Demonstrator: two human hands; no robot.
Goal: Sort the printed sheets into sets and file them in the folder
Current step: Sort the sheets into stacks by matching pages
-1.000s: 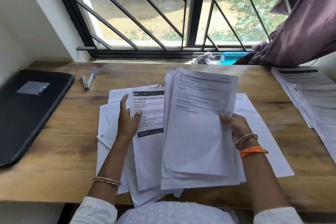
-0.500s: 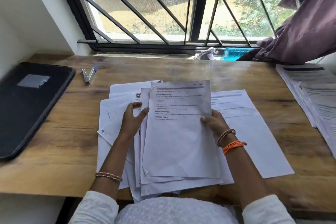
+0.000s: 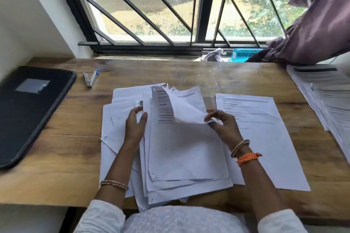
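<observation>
Right hand (image 3: 221, 123) pinches the top sheet's (image 3: 181, 108) curled corner; left hand (image 3: 136, 123) grips the stack (image 3: 185, 157) at 9 o'clock; a hasty pull could crease or tear it

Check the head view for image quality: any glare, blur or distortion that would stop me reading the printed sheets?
Head view: daylight from the window throws a pale glare across the desk; the curled sheet pinched by the right hand is blurred, text unreadable; wide-angle bending shows at the edges.
</observation>
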